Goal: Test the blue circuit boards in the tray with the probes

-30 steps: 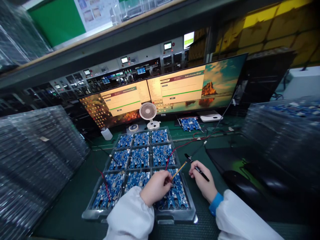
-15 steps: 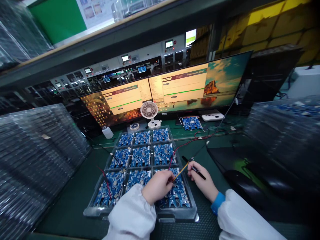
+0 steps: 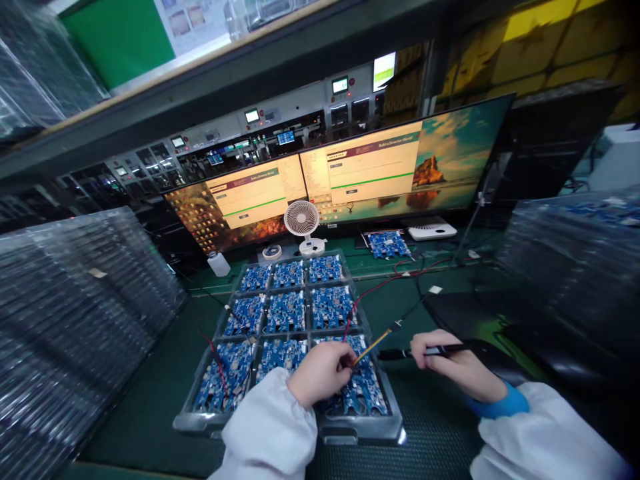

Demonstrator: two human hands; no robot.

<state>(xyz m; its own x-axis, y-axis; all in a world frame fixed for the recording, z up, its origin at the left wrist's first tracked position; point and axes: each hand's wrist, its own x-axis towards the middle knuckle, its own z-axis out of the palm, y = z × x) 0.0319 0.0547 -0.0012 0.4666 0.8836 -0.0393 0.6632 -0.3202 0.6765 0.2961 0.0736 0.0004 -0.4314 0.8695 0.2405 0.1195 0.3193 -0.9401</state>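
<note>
A clear plastic tray (image 3: 197, 420) with blue circuit boards (image 3: 286, 311) in three rows lies in front of me. My left hand (image 3: 321, 378) is closed over the near right board (image 3: 365, 390), pinching a thin yellow-tipped cable end (image 3: 373, 347) joined to a red wire (image 3: 373, 293). My right hand (image 3: 457, 365) is to the right of the tray, fingers wrapped round a black pen (image 3: 425, 351) that lies level and points left. Both arms wear white sleeves; a blue cuff shows at the right wrist.
Tall stacks of clear trays stand at the left (image 3: 75, 313) and right (image 3: 570, 267). Two lit monitors (image 3: 350, 180) span the back, with a small white fan (image 3: 303, 223), a tape roll (image 3: 272, 253), a white bottle (image 3: 219, 264) and a loose board (image 3: 387, 243) below them. Black trays (image 3: 505, 347) lie at right.
My right hand has swung out to the right with the pen, which now lies level. My left hand stays on the near right board with the cable end.
</note>
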